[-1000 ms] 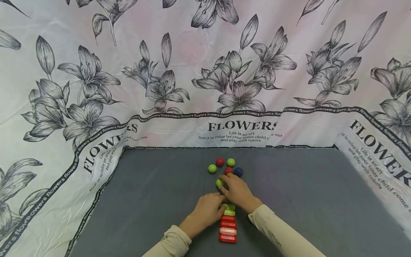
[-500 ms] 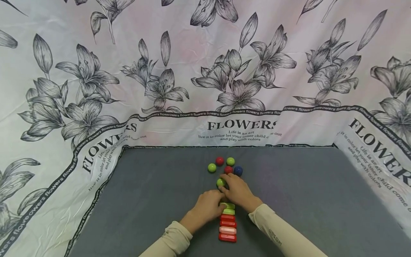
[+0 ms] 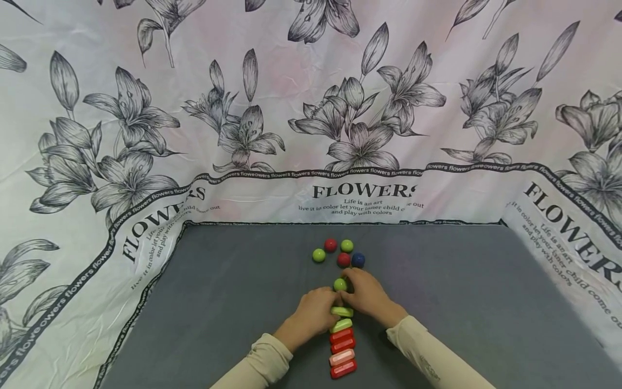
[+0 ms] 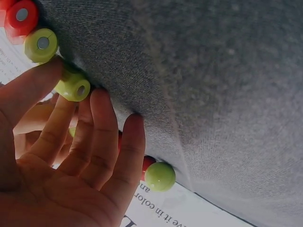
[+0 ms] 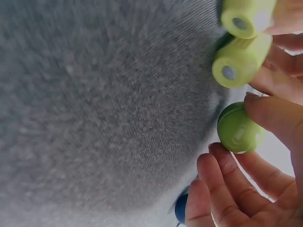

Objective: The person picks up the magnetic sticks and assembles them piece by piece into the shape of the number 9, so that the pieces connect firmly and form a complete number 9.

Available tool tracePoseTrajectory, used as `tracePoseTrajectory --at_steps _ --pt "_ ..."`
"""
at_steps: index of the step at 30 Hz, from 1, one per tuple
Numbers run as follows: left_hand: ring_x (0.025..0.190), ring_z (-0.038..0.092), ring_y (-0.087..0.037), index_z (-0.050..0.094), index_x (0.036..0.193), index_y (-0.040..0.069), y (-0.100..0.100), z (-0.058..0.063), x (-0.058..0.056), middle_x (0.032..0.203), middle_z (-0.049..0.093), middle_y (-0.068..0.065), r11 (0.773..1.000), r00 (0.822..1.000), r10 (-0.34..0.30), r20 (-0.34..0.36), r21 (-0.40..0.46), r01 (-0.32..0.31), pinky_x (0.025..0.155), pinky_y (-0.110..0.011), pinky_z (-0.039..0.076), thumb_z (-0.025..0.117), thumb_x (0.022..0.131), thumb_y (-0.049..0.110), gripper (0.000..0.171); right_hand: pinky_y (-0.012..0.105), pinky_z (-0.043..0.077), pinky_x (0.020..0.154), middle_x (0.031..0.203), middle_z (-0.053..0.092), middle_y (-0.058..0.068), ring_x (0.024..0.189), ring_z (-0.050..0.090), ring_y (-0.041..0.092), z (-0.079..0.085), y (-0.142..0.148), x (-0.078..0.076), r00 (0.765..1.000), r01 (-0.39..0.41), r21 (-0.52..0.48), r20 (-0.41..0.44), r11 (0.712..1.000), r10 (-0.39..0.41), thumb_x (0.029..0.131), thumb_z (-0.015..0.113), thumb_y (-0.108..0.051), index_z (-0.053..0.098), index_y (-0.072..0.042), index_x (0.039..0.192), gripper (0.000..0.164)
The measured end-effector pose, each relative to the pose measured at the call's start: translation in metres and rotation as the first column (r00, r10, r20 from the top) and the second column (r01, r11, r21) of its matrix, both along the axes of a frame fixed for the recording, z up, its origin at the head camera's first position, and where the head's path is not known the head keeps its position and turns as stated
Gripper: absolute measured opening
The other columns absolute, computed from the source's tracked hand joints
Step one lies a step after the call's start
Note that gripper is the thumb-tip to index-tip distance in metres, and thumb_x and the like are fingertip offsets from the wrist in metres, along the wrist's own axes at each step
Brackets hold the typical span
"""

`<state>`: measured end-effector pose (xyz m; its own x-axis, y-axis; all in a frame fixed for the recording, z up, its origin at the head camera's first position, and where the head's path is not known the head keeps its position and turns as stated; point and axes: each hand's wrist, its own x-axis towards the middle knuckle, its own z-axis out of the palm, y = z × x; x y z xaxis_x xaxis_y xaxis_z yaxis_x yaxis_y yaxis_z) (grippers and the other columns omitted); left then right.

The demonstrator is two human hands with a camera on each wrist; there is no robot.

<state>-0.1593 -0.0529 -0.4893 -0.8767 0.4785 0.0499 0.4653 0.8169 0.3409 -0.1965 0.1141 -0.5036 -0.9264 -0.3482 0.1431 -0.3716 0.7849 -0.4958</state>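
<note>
My left hand (image 3: pixel 317 312) pinches a yellow-green magnetic rod (image 4: pixel 73 88) between thumb and fingers, at the far end of a row of rods. Its end shows a grey metal dot. A second yellow-green rod (image 3: pixel 342 325) lies just nearer, followed by several red rods (image 3: pixel 343 344), one looking paler. My right hand (image 3: pixel 370 295) holds a green ball (image 5: pixel 240 128) between thumb and fingertips. That ball sits just beyond the held rod, with a small gap between them in the right wrist view.
Beyond the hands lie more balls on the grey table (image 3: pixel 233 281): two red (image 3: pixel 330 245), two green (image 3: pixel 318 255) and a blue one (image 3: pixel 358 260). A flower-printed cloth (image 3: pixel 272 197) borders the table at the back and sides.
My right hand has drawn the green ball slightly nearer and to the right. The row of rods has slid a little toward me and now lies slightly slanted.
</note>
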Motion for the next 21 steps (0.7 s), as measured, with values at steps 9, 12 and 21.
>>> tracePoseTrajectory --at_steps 9,12,21 --pt "0.070 0.058 -0.009 0.075 0.085 0.017 0.001 -0.005 -0.002 0.077 0.061 0.007 1.000 1.000 0.015 0.010 -0.014 -0.014 0.057 -0.025 0.042 0.077 0.078 0.017 0.007 0.031 0.044 0.069 0.091 0.065 0.001 0.079 0.055 0.012 0.006 0.022 0.007 0.996 0.045 -0.070 0.076 0.996 -0.040 0.083 0.081 -0.020 0.068 -0.010 0.107 0.029" --pt "0.070 0.058 -0.009 0.076 0.085 0.018 0.000 -0.005 -0.002 0.078 0.062 0.007 1.000 1.000 0.021 0.013 -0.002 -0.021 0.058 -0.026 0.043 0.077 0.078 0.017 0.007 0.030 0.044 0.069 0.090 0.065 0.001 0.079 0.055 0.012 0.006 0.028 0.009 0.995 0.053 -0.076 0.094 0.996 -0.046 0.082 0.082 -0.020 0.069 -0.010 0.105 0.028" --pt "0.069 0.058 -0.008 0.077 0.089 0.016 -0.004 -0.006 -0.003 0.079 0.064 0.005 0.998 0.999 0.040 0.018 0.046 -0.041 0.059 -0.026 0.044 0.078 0.080 0.018 0.009 0.030 0.046 0.070 0.091 0.067 0.001 0.079 0.056 0.010 0.004 0.040 0.015 0.995 0.039 -0.065 0.096 0.997 -0.033 0.081 0.084 -0.021 0.069 -0.010 0.104 0.030"
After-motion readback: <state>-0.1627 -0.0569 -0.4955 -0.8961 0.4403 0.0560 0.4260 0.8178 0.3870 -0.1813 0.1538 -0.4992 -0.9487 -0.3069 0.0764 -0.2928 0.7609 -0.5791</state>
